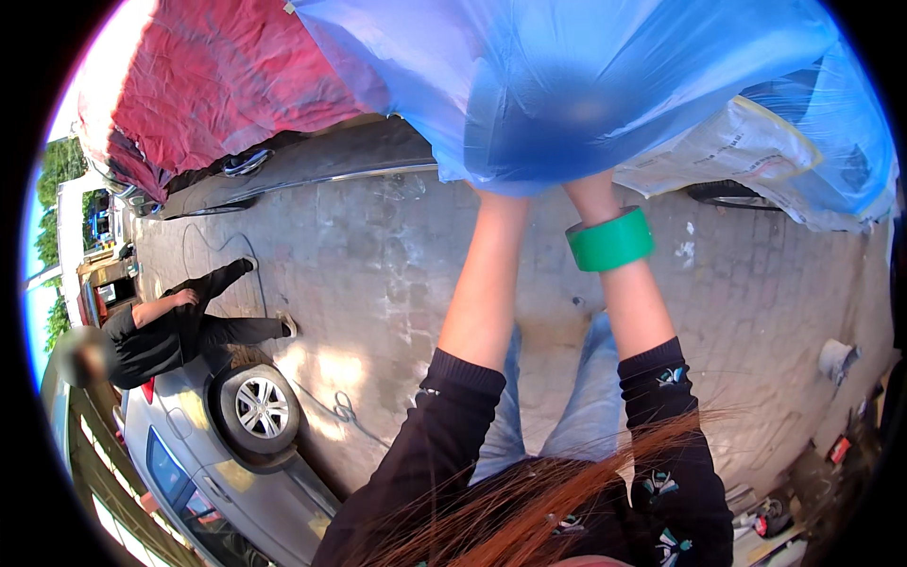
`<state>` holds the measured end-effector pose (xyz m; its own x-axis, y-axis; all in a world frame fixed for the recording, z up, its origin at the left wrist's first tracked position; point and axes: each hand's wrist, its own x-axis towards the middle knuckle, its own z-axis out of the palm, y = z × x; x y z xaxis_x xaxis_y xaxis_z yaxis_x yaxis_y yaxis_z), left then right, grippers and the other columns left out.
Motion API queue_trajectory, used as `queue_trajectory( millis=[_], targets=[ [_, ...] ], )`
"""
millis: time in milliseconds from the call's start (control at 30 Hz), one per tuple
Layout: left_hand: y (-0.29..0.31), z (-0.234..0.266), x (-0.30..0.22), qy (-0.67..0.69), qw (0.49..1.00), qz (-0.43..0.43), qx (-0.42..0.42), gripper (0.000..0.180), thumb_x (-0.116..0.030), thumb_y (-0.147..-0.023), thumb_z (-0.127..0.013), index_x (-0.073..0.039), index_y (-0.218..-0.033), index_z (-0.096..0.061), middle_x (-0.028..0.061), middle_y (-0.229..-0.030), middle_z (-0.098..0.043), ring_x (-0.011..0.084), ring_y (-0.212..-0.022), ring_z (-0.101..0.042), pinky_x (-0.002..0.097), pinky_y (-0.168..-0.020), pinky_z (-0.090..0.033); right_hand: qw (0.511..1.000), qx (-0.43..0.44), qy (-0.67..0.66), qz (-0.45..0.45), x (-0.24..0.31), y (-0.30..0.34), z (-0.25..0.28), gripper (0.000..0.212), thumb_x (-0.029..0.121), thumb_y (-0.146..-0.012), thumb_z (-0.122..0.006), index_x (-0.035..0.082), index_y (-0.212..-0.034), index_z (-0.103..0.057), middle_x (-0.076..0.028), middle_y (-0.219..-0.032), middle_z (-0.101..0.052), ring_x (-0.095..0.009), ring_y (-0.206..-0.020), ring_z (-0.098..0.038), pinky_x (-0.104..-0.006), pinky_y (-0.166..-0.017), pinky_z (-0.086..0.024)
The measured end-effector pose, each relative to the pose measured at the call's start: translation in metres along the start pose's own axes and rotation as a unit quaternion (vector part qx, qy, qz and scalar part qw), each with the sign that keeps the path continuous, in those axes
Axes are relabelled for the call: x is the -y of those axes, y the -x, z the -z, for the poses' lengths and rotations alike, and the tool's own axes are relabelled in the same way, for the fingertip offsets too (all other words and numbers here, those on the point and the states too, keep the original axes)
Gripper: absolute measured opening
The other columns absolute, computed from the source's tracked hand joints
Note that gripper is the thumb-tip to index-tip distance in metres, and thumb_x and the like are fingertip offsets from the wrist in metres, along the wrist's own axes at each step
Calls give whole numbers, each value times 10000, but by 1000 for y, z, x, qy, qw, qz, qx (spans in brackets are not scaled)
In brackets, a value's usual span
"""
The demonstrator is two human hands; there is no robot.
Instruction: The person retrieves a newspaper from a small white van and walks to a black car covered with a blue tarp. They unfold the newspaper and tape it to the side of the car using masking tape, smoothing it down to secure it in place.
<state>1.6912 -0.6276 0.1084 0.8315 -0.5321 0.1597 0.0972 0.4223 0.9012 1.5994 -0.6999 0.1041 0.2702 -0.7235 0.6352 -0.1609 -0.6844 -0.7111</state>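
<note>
A translucent blue plastic sheet [406, 66] hangs across the top of the view. Both my arms reach up beneath its lower edge, and the fingers of each hand are hidden behind it. My left hand [503, 189] shows only near the wrist. My right hand [592, 194] also disappears at the wrist, so what either hand holds cannot be seen. Around my right forearm, just below the wrist, sits a wide roll of green tape [614, 241] like a bracelet. A whitish printed sheet [723, 151] with a yellowish edge lies against the blue plastic on the right.
A red cloth cover [217, 76] drapes over a vehicle at the upper left. Behind me on the left stands a silver car [198, 416] with masked patches. Another person [161, 331] in dark clothes is beside it. A hose [345, 411] crosses the paved floor. A white bucket [836, 361] stands right.
</note>
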Motion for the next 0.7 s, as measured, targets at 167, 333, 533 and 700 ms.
queue_trajectory(
  millis=[167,333,533,700],
  targets=[
    [12,-29,-46,-128,987,-81,-45,326,-115,-907,-591,-3,-1203,-509,87,-1161,-568,201,-1048,-555,357,-894,-446,999,-32,-21,-22,7,-8,6,235,102,-756,-684,12,-967,-635,-158,-954,-643,-353,-932,-595,-444,-827,-445],
    [21,2,-60,-489,842,-225,42,260,-56,-910,-596,30,-1148,-532,58,-1045,-610,167,-945,-571,314,-805,-436,983,40,-153,-90,36,-15,0,223,157,-755,-700,45,-938,-639,-120,-950,-654,-324,-939,-599,-442,-822,-449],
    [102,33,-66,-439,897,-35,41,228,-82,-969,-512,8,-1176,-541,-12,-870,-534,29,-678,-437,174,-587,-354,991,29,-131,-19,46,-27,-1,175,166,-800,-642,60,-939,-638,-119,-983,-654,-326,-1005,-585,-439,-879,-438],
    [162,62,-76,-491,855,98,137,285,-102,-982,-490,-11,-1252,-494,-20,-822,-506,15,-628,-395,173,-529,-322,986,123,-94,55,43,-22,1,179,175,-841,-595,83,-986,-647,-101,-1009,-656,-306,-968,-617,-418,-876,-466]
  ],
)
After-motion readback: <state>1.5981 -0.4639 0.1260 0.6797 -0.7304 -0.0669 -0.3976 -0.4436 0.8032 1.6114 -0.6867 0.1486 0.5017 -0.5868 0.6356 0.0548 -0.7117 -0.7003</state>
